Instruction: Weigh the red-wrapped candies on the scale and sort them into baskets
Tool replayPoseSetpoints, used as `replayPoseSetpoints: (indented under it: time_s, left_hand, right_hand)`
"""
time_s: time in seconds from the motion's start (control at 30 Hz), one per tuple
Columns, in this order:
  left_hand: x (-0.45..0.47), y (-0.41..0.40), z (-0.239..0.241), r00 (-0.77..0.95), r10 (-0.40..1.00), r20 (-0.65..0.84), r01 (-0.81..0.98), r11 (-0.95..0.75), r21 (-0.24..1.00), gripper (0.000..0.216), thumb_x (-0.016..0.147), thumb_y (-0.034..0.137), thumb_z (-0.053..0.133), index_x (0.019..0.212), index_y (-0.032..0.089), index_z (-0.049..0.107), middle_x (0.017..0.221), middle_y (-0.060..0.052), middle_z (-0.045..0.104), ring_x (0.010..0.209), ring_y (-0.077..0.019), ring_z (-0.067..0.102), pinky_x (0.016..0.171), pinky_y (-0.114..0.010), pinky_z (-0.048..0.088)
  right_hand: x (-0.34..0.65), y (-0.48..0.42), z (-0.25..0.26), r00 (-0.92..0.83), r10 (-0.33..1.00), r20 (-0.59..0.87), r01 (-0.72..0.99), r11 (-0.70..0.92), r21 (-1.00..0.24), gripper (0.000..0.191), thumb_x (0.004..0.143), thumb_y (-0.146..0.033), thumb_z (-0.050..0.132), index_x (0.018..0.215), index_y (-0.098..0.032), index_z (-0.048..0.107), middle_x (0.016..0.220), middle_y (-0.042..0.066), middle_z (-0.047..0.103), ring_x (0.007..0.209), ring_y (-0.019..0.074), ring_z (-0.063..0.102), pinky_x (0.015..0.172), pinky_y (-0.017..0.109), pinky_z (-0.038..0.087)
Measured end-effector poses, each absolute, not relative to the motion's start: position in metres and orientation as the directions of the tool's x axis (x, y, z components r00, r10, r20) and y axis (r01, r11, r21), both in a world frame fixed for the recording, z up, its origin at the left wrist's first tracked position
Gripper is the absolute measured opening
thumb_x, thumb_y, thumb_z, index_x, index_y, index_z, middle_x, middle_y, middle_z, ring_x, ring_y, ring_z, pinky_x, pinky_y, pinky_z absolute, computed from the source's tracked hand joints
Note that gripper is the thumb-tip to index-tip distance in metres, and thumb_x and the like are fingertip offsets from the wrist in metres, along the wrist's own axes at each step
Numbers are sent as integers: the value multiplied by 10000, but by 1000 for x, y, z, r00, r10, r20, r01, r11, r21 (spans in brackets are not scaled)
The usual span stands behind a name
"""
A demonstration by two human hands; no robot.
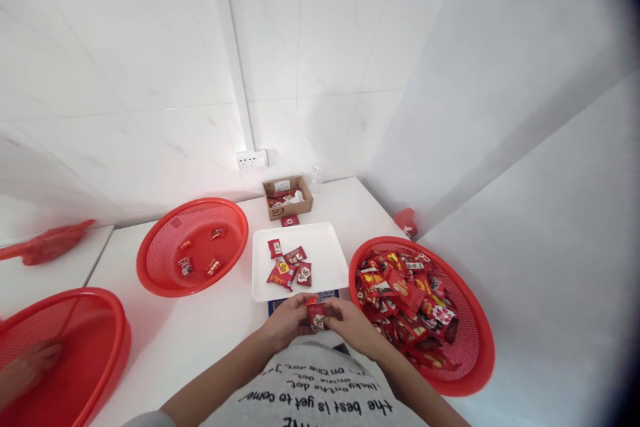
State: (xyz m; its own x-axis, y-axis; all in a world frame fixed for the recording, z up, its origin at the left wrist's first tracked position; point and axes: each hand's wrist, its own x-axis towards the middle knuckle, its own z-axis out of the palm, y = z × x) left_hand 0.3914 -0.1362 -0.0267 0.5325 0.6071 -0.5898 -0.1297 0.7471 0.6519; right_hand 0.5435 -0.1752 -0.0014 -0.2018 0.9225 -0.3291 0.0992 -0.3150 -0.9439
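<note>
Between my two hands, in front of my shirt, is a small dark red snack packet [316,317] with pale print. My left hand [286,321] grips its left side, with a bit of brighter red wrapper showing at the top. The fingers of my right hand [346,320] pinch its right edge. Just beyond my hands lies a white tray [327,240] with several red packets [283,272] on it. Under the tray's near edge, the blue scale [327,294] shows its keypad, partly covered by my hands.
At my right stands a red basket [483,360] heaped with red packets. Another red basket [150,273] on the left holds several packets. A cardboard box [290,212] sits behind the tray. At far left, another person's hand [35,363] reaches into a red basket [113,300].
</note>
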Motion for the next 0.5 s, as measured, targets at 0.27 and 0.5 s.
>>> replayPoseSetpoints:
  time_s: [0.27,0.5]
  left_hand:
    - [374,-135,-35,382,712,-589,-111,668,736,431,582,392,741,891,177,533,736,6,601,665,-122,572,635,-246,436]
    - [356,-104,-27,218,842,-493,-44,514,857,458,641,455,678,982,186,532,792,-11,614,705,-135,582,640,-254,448]
  right_hand:
    - [556,-175,-28,-118,888,-444,-75,-454,-888,210,623,-264,599,817,-186,617,763,13,674,741,176,607,710,303,451]
    - [567,-176,-44,16,812,-584,-176,-572,-801,346,608,-332,592,917,-179,605,802,23,678,713,150,616,687,272,435]
